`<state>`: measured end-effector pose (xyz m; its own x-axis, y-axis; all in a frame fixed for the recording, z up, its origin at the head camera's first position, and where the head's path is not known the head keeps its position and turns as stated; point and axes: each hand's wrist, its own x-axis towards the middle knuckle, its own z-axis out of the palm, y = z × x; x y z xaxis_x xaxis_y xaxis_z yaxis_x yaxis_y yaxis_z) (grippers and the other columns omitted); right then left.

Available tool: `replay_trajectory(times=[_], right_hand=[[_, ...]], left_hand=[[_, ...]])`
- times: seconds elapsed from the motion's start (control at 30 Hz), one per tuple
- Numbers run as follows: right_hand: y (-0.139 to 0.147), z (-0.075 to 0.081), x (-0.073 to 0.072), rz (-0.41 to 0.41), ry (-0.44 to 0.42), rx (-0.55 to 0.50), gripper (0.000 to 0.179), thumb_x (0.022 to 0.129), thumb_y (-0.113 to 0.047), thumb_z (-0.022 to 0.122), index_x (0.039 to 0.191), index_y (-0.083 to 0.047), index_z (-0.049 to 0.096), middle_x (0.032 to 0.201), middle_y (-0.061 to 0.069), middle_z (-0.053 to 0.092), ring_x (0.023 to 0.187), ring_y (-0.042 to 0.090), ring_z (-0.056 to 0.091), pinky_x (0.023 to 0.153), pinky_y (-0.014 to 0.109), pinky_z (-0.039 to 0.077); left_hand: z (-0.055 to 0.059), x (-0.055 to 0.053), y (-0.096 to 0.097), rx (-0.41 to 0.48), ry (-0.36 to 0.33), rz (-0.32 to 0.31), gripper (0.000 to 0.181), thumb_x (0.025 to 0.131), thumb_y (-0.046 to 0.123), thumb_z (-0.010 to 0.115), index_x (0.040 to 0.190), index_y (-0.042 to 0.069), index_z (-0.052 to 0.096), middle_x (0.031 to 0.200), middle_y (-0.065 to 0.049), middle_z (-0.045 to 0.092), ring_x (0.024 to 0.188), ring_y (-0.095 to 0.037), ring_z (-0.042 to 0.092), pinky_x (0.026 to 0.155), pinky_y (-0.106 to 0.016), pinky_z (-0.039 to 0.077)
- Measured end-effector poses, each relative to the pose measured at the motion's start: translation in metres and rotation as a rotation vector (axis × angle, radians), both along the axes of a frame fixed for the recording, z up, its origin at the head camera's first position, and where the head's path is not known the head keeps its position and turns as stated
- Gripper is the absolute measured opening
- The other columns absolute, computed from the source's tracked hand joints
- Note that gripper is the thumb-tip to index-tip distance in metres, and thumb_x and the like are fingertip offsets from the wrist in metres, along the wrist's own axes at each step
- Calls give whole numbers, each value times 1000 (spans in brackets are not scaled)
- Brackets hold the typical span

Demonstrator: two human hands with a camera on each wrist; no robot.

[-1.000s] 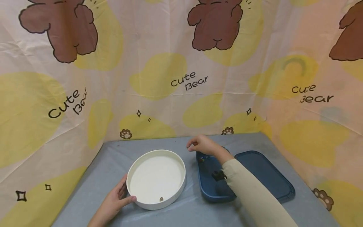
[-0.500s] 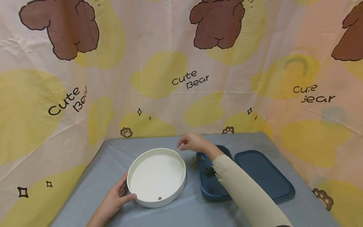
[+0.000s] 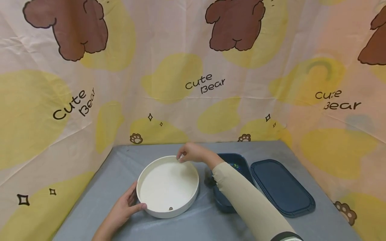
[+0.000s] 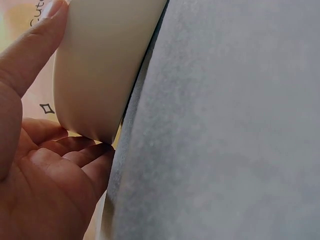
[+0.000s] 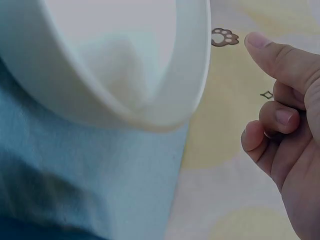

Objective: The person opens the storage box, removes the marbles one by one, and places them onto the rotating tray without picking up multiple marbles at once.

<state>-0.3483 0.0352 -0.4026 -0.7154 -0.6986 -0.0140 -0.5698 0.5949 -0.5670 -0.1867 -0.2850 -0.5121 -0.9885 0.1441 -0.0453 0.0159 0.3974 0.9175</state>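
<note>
Nearest the head camera: left hand (image 3: pixel 122 208) has the round, off-white, straight-walled dish (image 3: pixel 163 184), plastic by my guess, by its near-left side. Thumb at the rim, fingers bent in along the outer wall; I read it as a steadying grip.

Just past that: small brownish bead (image 3: pixel 171 208), material unclear, inside the dish, close to the near wall. Left hand is the nearer one; bead sits to its right, apart from the thumb.

Right of the dish: dark-blue, rounded-rectangle, open-topped box (image 3: pixel 223 205), long axis near to far. Cream fabric sleeve (image 3: pixel 247 197) crosses above it, so I lose much of the inside; small multicoloured bits (image 3: pixel 236 166) show toward the far end. Dark-blue flat lid (image 3: pixel 283 187) lies just beside it on the right, long axis slanting far left to near right.

Farthest: right hand (image 3: pixel 196 153), at the dish's far rim. Thumb and fingertips drawn together, other fingers curled; I can't tell whether anything tiny is pinched there.

Key relation: dish is round, so no axis to align. Its floor lies nearward and slightly left of the right fingertips; bead is across at the opposite wall. I can't read rim clearance.
</note>
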Motion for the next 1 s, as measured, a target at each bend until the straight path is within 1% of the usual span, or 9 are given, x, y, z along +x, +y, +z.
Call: replay_trajectory(times=[0.1, 0.17, 0.23, 0.5, 0.63, 0.77, 0.87, 0.93, 1.0], right_hand=[[-8, -2, -2, 19, -2, 11, 18, 95, -18, 75, 112, -13, 79, 102, -8, 73, 88, 12, 57, 80, 28, 51], [-12, -3, -3, 27, -3, 18, 19, 95, -18, 75, 113, -12, 79, 106, -8, 73, 93, 11, 59, 85, 29, 52], [-16, -4, -3, 33, -3, 27, 20, 95, -19, 75, 113, -12, 79, 109, -8, 73, 97, 12, 60, 88, 30, 52], [-27, -8, -2, 46, 28, 41, 18, 94, -18, 76, 110, -12, 79, 104, -8, 72, 92, 12, 57, 84, 27, 50], [-30, -9, -2, 40, 44, 44, 17, 94, -18, 76, 110, -12, 80, 102, -9, 72, 90, 12, 57, 82, 26, 49], [-31, -10, -3, 38, 42, 51, 19, 93, -20, 77, 111, -15, 79, 103, -10, 72, 91, 11, 57, 82, 25, 50], [-29, -10, -3, 38, 22, 38, 22, 93, -19, 77, 114, -13, 78, 108, -7, 73, 96, 11, 60, 87, 28, 53], [-25, -9, -3, 32, 5, 22, 24, 94, -18, 77, 116, -11, 78, 113, -5, 73, 101, 11, 61, 92, 30, 53], [-20, -7, -2, 24, -1, 5, 23, 94, -17, 76, 116, -12, 78, 115, -4, 73, 102, 12, 61, 93, 31, 53]], left_hand=[[-1, 0, -1, 6, 15, 1, 113, 80, 17, 88, 163, -1, 14, 169, -24, 13, 154, -41, 19, 106, -10, 29], [-1, 0, -1, 10, 13, 2, 113, 80, 17, 88, 163, -1, 13, 169, -24, 12, 154, -41, 18, 103, -6, 28], [-1, 0, -1, 10, 9, 2, 114, 80, 18, 88, 163, -1, 13, 169, -24, 12, 154, -41, 18, 104, -7, 27], [0, -1, -2, 14, -7, -4, 113, 82, 18, 87, 163, -1, 12, 170, -22, 9, 155, -40, 16, 103, -5, 27], [2, -3, -2, -1, -16, -7, 113, 81, 20, 88, 164, 1, 12, 171, -21, 9, 155, -40, 16, 107, -10, 28], [2, -2, -2, -9, -26, -9, 114, 81, 20, 88, 164, 2, 12, 171, -21, 9, 155, -39, 17, 117, -31, 28], [1, 0, -2, -6, -30, -9, 114, 82, 20, 87, 164, 3, 11, 171, -20, 9, 155, -39, 17, 118, -43, 25], [0, 0, -2, -2, -27, -5, 113, 82, 20, 87, 164, 3, 12, 171, -20, 9, 155, -39, 18, 118, -42, 26], [0, 1, -2, 2, -18, -2, 112, 82, 19, 87, 164, 2, 12, 171, -21, 10, 155, -39, 18, 117, -33, 30]])
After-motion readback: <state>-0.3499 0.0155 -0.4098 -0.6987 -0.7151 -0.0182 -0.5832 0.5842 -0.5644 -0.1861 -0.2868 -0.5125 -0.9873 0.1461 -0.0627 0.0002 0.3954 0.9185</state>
